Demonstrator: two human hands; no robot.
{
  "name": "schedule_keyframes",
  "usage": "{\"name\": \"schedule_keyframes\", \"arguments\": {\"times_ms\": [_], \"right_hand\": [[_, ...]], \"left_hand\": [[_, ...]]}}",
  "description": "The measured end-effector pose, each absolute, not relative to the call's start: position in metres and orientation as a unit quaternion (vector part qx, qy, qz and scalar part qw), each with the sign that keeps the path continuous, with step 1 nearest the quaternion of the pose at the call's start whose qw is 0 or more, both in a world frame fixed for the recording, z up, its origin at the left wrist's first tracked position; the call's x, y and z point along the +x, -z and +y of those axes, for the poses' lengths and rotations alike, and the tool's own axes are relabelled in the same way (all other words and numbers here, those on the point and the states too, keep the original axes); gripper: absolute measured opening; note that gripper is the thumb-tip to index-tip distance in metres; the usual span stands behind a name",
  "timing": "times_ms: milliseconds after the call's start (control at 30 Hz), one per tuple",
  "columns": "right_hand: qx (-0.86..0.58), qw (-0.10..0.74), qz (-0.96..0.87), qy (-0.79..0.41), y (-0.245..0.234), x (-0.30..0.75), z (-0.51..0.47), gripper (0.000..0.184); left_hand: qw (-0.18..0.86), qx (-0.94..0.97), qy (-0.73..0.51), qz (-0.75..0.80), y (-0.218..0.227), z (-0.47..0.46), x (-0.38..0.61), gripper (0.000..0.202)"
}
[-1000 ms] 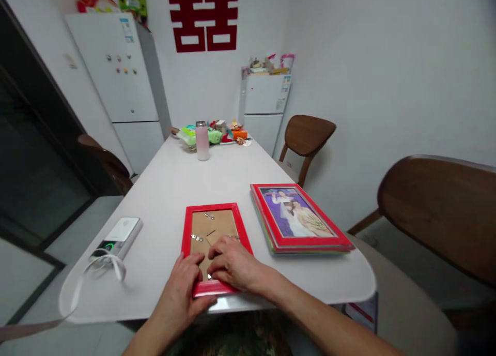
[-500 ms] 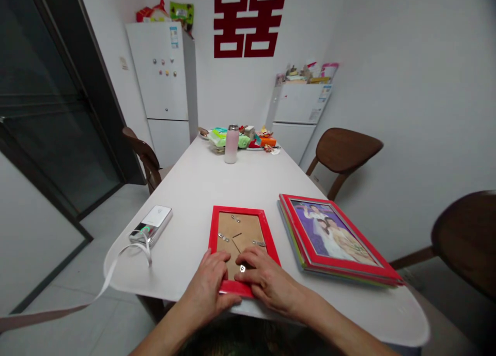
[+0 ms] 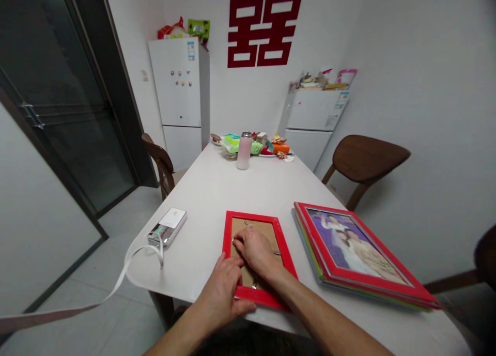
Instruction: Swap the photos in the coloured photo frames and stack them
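A red picture frame (image 3: 284,242) lies face down on the white table (image 3: 217,201), its brown backing board with small metal clips facing up. My left hand (image 3: 222,289) presses flat on the frame's near left corner, fingers together. My right hand (image 3: 256,250) rests on the backing board near its middle, fingertips bent down at a clip on the left side. Neither hand lifts anything.
A stack of red frames (image 3: 360,252) with a wedding photo on top lies to the right. A white power bank (image 3: 167,227) with a ribbon cable sits left. A pink bottle (image 3: 244,150) and snacks stand at the far end. Wooden chairs (image 3: 364,159) flank the table.
My right hand has moved from the frame's near edge up to the middle of the backing board. The camera view has shifted left and down; my left hand stays on the near corner.
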State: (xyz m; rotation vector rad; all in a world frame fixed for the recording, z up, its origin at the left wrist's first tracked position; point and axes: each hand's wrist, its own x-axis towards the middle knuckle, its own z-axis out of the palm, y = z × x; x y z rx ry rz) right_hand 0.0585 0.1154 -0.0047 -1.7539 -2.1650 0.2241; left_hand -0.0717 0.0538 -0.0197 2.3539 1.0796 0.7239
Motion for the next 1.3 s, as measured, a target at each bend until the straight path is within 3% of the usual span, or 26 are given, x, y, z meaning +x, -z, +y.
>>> {"name": "schedule_keyframes", "arguments": {"times_ms": [400, 833, 1100, 1300], "right_hand": [[-0.618, 0.159, -0.765, -0.083, 0.005, 0.062, 0.122, 0.021], [-0.742, 0.196, -0.636, -0.082, 0.018, 0.089, 0.170, 0.021], [-0.701, 0.299, -0.631, -0.143, 0.004, 0.104, 0.158, 0.025], [-0.689, 0.397, -0.584, -0.162, -0.007, 0.139, 0.107, 0.043]], "left_hand": [[0.237, 0.850, -0.256, 0.395, 0.021, 0.055, -0.071, 0.038], [0.226, 0.850, -0.260, 0.398, 0.025, 0.054, -0.072, 0.037], [0.176, 0.875, -0.214, 0.397, 0.016, 0.051, -0.066, 0.048], [0.172, 0.865, -0.291, 0.370, -0.005, 0.064, -0.080, 0.025]]}}
